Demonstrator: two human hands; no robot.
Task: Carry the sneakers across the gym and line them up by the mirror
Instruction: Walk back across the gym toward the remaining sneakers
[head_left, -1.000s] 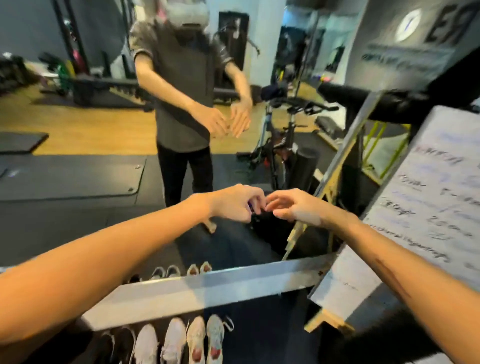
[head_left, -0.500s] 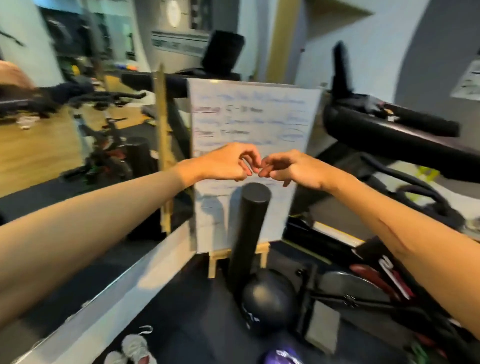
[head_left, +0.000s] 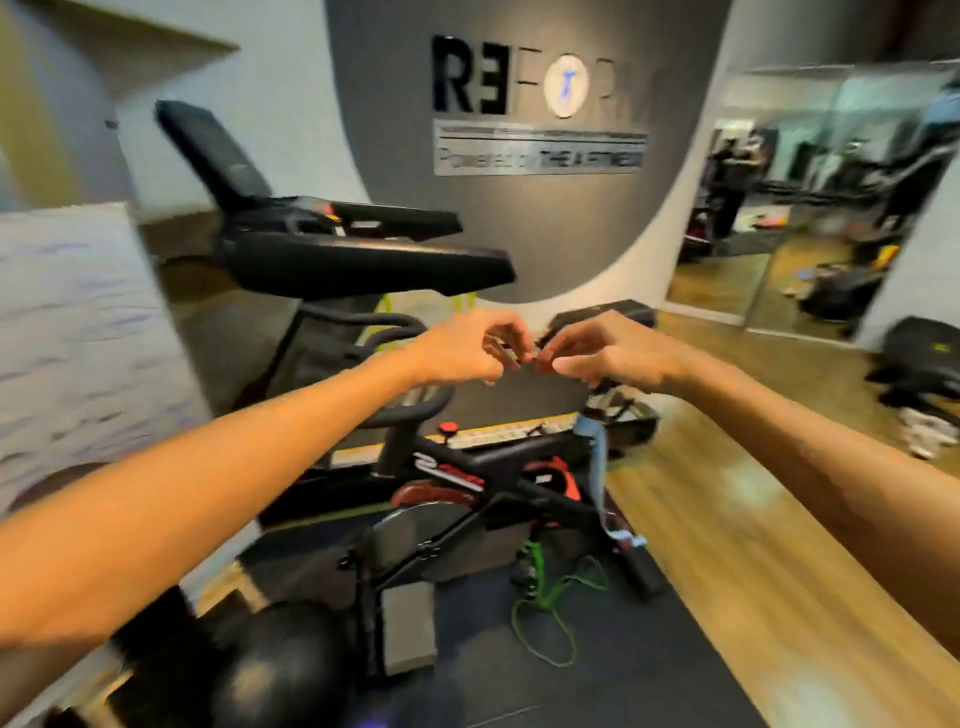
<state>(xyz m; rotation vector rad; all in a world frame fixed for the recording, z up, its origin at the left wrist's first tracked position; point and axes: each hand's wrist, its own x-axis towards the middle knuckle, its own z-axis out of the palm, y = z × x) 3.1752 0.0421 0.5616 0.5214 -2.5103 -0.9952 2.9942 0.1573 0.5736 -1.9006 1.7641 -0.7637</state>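
No sneakers show in this view. My left hand (head_left: 467, 353) and my right hand (head_left: 608, 353) are stretched out in front of me at chest height. Their curled fingertips meet in the middle, and I see nothing held in either hand. Both forearms reach in from the bottom corners. Below the hands stands a black and red spin bike (head_left: 467, 483). A wall mirror (head_left: 810, 197) is at the far right.
A treadmill console (head_left: 353, 249) rises behind the hands. A whiteboard (head_left: 67, 322) stands at the left, and a black ball (head_left: 275, 680) lies low on the dark mat. A green resistance band (head_left: 545, 597) lies beside the bike. Wooden floor (head_left: 727, 519) runs to the right.
My view has swung right, away from the mirror and the row of sneakers, past the whiteboard to the bike and treadmill. My hands stay together, fingertips touching.
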